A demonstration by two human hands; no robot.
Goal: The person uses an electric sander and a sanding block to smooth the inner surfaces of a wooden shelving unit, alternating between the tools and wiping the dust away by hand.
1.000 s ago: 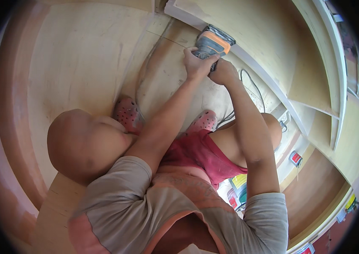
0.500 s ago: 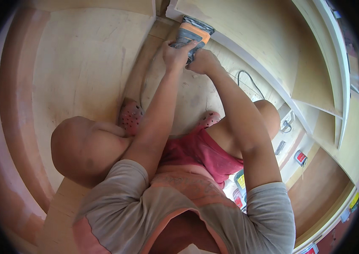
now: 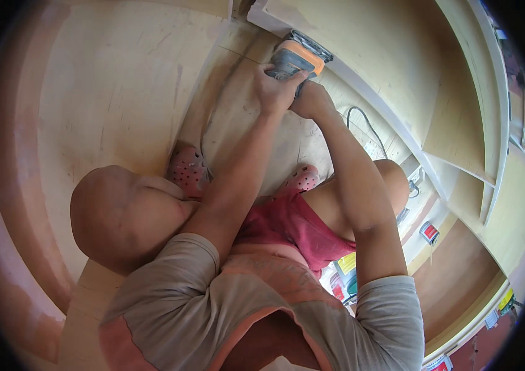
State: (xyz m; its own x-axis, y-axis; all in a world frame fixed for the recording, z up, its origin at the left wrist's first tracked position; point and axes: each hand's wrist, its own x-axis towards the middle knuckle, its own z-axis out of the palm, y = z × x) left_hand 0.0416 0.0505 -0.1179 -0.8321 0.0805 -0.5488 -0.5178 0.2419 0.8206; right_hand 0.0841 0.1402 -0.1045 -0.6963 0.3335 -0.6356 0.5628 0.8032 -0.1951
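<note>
Plywood panels (image 3: 114, 93): pale, scuffed, filling the left of my head view.
Sander (image 3: 299, 59): slid rightward along the shelf edge (image 3: 392, 119) since half a second ago; reads to me like back-and-forth passes.
Left hand (image 3: 277, 86): fingers wrapped around the sander.
Right hand (image 3: 313, 101): curled on its near end.
Cable (image 3: 375, 132): loops beside the right forearm, possible snag imo.
Can (image 3: 429, 232): off right, well apart.
</note>
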